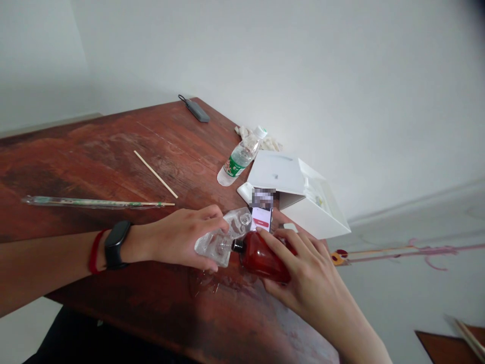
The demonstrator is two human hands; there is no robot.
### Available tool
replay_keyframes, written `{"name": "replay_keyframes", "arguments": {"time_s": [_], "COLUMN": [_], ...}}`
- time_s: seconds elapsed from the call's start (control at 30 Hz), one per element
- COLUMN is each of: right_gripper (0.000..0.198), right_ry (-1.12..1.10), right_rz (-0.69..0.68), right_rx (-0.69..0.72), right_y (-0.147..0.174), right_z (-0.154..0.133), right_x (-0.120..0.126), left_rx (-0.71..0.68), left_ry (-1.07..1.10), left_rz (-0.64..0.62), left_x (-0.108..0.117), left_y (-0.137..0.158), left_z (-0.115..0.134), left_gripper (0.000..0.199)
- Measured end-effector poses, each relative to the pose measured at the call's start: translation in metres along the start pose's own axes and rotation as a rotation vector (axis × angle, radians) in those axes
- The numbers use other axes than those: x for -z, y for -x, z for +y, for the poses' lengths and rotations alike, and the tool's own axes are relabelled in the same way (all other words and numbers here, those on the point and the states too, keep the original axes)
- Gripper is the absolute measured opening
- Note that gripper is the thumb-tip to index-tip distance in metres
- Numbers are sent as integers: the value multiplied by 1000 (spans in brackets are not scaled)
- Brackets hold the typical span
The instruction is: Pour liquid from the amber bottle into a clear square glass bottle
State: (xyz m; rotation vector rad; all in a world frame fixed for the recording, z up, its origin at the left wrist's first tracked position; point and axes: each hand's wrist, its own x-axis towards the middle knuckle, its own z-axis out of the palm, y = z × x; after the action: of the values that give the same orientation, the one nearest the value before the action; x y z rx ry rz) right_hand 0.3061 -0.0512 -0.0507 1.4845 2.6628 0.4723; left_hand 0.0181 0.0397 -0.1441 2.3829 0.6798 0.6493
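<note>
My left hand (182, 235) grips a small clear glass bottle (223, 238) tilted on its side just above the wooden table (113, 151). My right hand (303, 278) holds a red bottle (261, 258) lying almost flat, its dark neck pressed against the mouth of the clear bottle. A black smartwatch and a red band sit on my left wrist. A phone (262, 212) with a lit screen lies just behind the two bottles.
A plastic water bottle (240, 156) lies on its side beside an open white box (299, 194). A loose chopstick (155, 174), a wrapped chopstick pair (94, 203) and a grey pouch (197, 109) lie further back. Wet patches glisten under the bottles.
</note>
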Motion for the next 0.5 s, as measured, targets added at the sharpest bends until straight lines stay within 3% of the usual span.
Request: {"name": "replay_keyframes", "arguments": {"time_s": [0.5], "right_gripper": [80], "right_ry": [-4], "right_rz": [-32], "right_rx": [-10], "right_y": [-2], "right_z": [-1], "right_x": [2], "left_rx": [2], "left_ry": [-18], "left_rz": [15], "left_x": [-4], "left_y": [-1], "left_z": [-3], "left_gripper": [62]}}
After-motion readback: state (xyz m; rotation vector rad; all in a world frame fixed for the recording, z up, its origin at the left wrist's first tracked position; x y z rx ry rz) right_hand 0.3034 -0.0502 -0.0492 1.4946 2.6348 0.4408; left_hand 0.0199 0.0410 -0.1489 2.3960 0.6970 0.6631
